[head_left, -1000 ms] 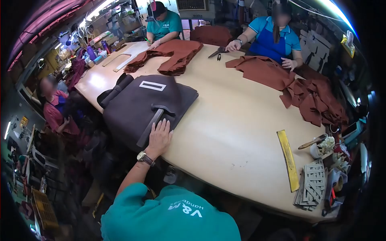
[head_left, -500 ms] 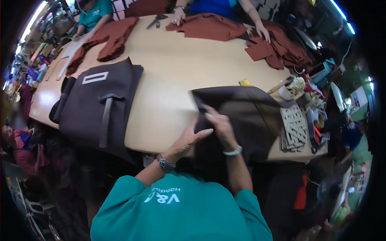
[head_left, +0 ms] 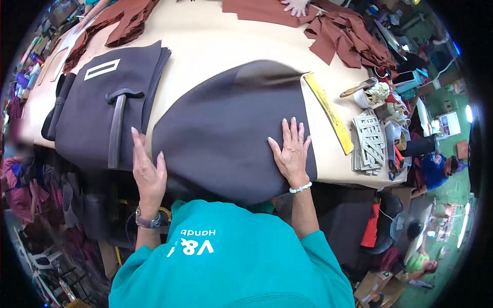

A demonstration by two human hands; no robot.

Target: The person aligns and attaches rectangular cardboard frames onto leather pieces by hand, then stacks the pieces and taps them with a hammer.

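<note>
A dark brown leather-like sheet (head_left: 231,128) lies across the table before me, its far edge curving upward. My right hand (head_left: 291,156) rests flat on the sheet's right part, fingers spread. At the sheet's left edge is my left hand (head_left: 149,177), open, fingers pointing away from me and thumb apart; whether it touches the sheet I cannot tell. Left of it, a hammer (head_left: 118,128) lies on a stack of dark sheets (head_left: 84,123), with a pale rectangular frame (head_left: 101,69) near the stack's far edge.
A yellow ruler-like strip (head_left: 328,113) lies right of the sheet. Beyond it are pale cut-out templates (head_left: 370,141), a tub with white contents (head_left: 374,95) and a brush (head_left: 358,87). Reddish-brown pieces (head_left: 352,41) lie at the far side, near another person's hand (head_left: 296,6).
The sheet, bunched up to the right before, now lies spread out in front of me. My hands have moved apart, left hand leftward. The yellow strip is uncovered. The view has tilted down.
</note>
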